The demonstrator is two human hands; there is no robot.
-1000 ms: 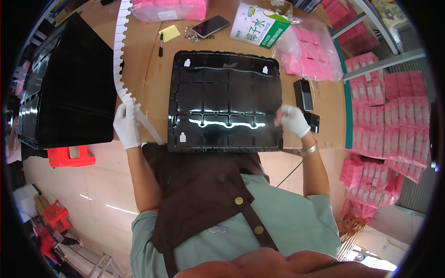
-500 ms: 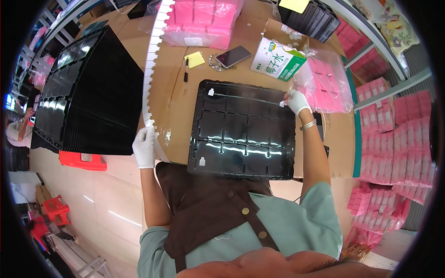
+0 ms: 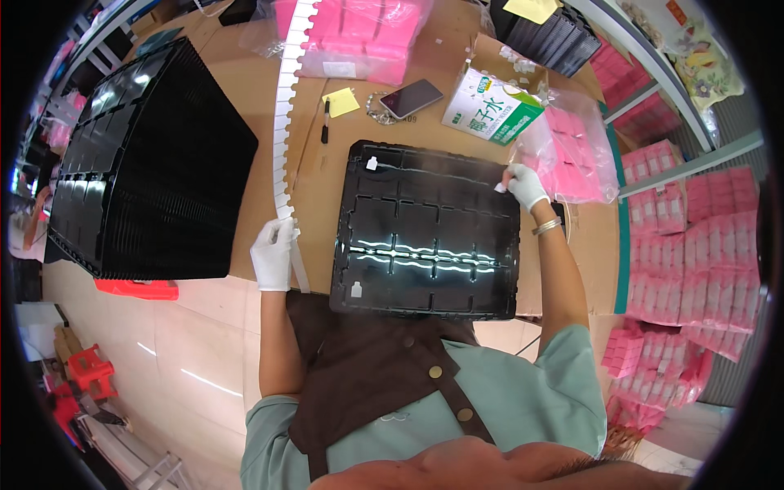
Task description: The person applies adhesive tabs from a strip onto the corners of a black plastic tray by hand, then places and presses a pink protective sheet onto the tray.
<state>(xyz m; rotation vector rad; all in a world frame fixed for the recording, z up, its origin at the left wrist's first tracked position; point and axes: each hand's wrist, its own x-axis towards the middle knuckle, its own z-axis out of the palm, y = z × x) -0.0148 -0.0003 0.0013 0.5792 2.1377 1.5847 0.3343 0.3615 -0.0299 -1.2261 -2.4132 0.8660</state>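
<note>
A black plastic tray (image 3: 425, 229) with shallow compartments lies flat before me. Two small white stickers are on it, an upper-left sticker (image 3: 372, 163) and a lower-left sticker (image 3: 356, 289). My right hand (image 3: 527, 186), in a white glove, is at the tray's upper right corner. Its fingers pinch a small white sticker (image 3: 501, 188); whether this touches the tray, I cannot tell. Left of the tray, my gloved left hand (image 3: 273, 255) is closed on the near part of a long white sticker strip (image 3: 283, 131), which runs away across the table with a notched edge.
A tall stack of black trays (image 3: 163, 171) stands at the left. Beyond my tray lie a pen (image 3: 325, 122), yellow notes (image 3: 343, 101), a phone (image 3: 411, 99) and a bracelet (image 3: 378, 110). An open carton (image 3: 490, 106) and pink bagged packs (image 3: 572, 155) are at the right.
My left hand has shifted right, nearer the tray, bringing the sticker strip along. My right hand has moved slightly down at the corner with its sticker. The tray keeps its place.
</note>
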